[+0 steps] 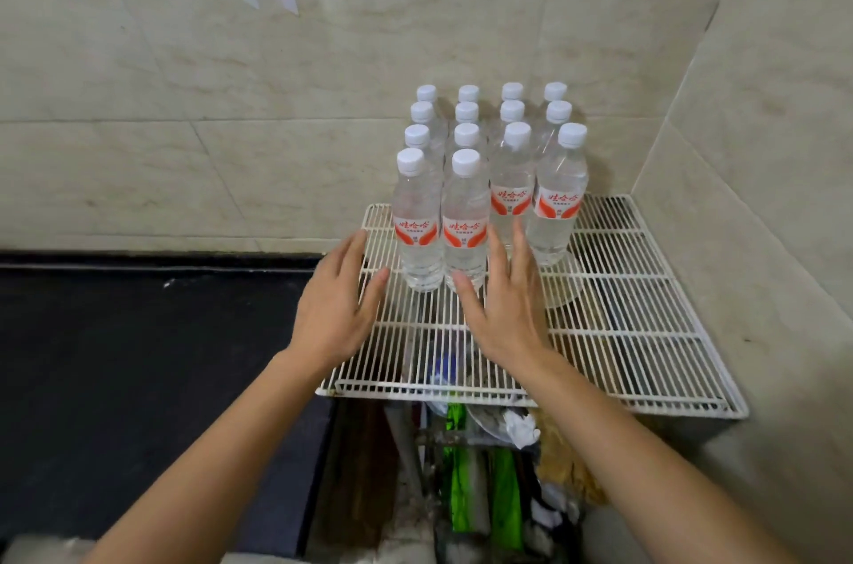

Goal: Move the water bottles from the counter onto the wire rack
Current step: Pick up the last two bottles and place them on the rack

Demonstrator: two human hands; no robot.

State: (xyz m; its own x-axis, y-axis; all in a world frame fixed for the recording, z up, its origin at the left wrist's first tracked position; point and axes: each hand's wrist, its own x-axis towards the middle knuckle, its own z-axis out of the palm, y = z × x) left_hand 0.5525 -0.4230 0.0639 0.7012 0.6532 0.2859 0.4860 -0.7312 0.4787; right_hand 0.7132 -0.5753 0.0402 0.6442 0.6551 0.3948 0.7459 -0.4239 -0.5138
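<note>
Fourteen water bottles [465,217] stand upright in tight rows on the wire rack [637,332], set toward the tiled corner, with two forming a short front row. The left hand [334,309] and right hand [505,309] hover just in front of that pair, fingers spread, each grip released and holding nothing. This looks like the end of a placing step. The next move would be fetching another bottle from the dark worktop [138,355], if any remain, and standing it beside the front pair.

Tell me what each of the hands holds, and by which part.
Nothing is held: the left hand and right hand are both open, beside the front water bottles on the wire rack.
</note>
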